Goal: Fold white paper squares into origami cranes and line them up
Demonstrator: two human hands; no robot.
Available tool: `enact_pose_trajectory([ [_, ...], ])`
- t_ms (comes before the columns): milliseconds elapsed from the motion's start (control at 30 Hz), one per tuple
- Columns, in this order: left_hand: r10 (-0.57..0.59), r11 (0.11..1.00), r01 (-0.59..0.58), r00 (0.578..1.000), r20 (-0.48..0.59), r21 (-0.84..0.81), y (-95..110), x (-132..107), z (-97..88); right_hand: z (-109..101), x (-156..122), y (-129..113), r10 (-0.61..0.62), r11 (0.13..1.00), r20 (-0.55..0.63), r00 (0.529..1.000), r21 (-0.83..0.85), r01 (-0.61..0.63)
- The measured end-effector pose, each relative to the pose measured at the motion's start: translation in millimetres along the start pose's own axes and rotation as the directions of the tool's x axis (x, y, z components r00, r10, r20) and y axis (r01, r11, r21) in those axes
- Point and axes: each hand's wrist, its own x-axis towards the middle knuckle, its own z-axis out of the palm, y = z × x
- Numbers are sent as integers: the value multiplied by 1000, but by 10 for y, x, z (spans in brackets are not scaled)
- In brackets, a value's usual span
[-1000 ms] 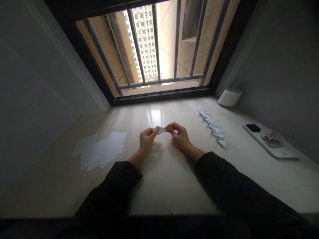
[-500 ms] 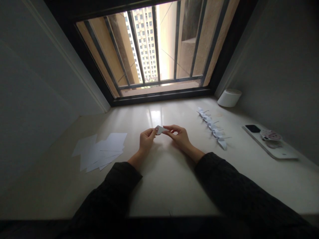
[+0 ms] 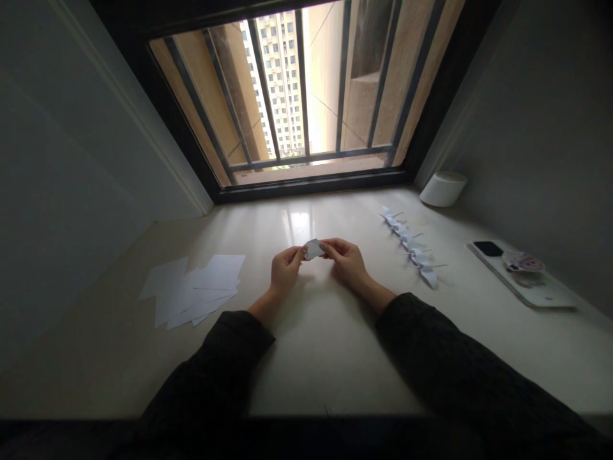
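The bare left hand [image 3: 286, 267] and bare right hand [image 3: 349, 262] pinch opposite ends of a small folded white paper piece [image 3: 313, 248] over the glossy cream countertop [image 3: 311, 358], with flat white paper sheets [image 3: 184, 294] left of the grip and a row of folded white paper shapes [image 3: 410, 243] to its right.

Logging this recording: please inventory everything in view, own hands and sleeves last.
folded paper piece: one, white, between the hands
paper sheets: several, white, left
folded paper figures: several, white, row at right
phone: one, whitish, far right
round attachment: one, pale, on the phone
container: one, white, back right
worktop: one, cream, below
barred window: one, dark-framed, back
buildings: several, tan and pale, outside
walls: two, grey, sides
left hand, right hand: bare, centre
sleeves: two, black, foreground
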Motion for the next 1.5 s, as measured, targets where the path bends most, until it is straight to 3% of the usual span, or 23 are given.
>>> enact_pose_trajectory([
  [267,-6,1000,5,1000,-25,-12,49,-10,-6,-16,-16,-42,-29,988,38,999,-154,35],
  [433,-39,997,34,997,-68,-72,65,-5,-6,-11,-28,-72,-28,988,93,995,-151,42],
  [667,-78,993,65,988,-131,-98,27,19,-19,-13,-56,-125,-119,950,175,977,-265,163],
  [767,-86,992,70,985,-150,-107,40,15,-21,-39,-84,-182,-262,860,192,946,-399,319],
  [867,-90,991,72,984,-152,-116,50,9,-20,-67,-102,-226,-391,682,275,878,-555,477],
  [967,-102,986,86,988,-114,-143,41,7,-16,-75,-101,-222,-437,569,326,838,-622,539],
  [1067,-110,979,101,993,-39,-176,24,4,-10,-60,-94,-194,-449,609,266,853,-608,510],
  [1267,-10,967,27,998,68,-253,42,-12,10,1,-101,-187,-340,833,114,933,-424,356],
  [1500,37,951,1,992,118,-309,74,-16,-4,50,-135,-214,-273,889,131,953,-344,302],
])
